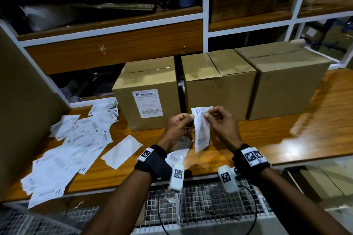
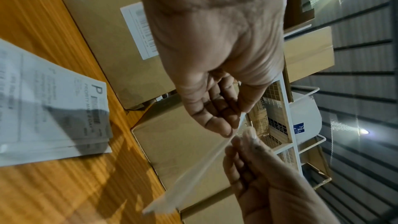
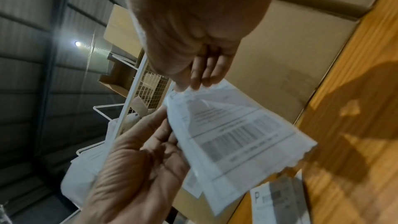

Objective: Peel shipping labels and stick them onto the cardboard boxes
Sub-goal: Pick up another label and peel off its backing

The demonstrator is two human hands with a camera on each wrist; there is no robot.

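Both hands hold one printed shipping label [image 1: 201, 129] upright above the table's front, before the middle box [image 1: 219, 86]. My left hand [image 1: 191, 118] pinches its upper left edge. The right hand [image 1: 206, 114] pinches its top edge. In the right wrist view the label [image 3: 232, 130] looks parted into two layers at the top, with the right hand [image 3: 189, 86] on one and left fingers [image 3: 155, 122] on the other. The left wrist view shows the sheet [image 2: 193, 168] edge-on below the left hand [image 2: 234, 125]. The left box [image 1: 147, 74] carries a stuck label [image 1: 147, 103]. The right box [image 1: 286, 82] has a bare front.
A loose pile of labels [image 1: 72, 139] covers the wooden table [image 1: 286, 139] at the left. A blank white sheet [image 1: 122, 150] lies beside it, and another label [image 1: 179, 152] lies under my left wrist. A tall carton [image 1: 23, 101] stands far left. Shelving rises behind the boxes.
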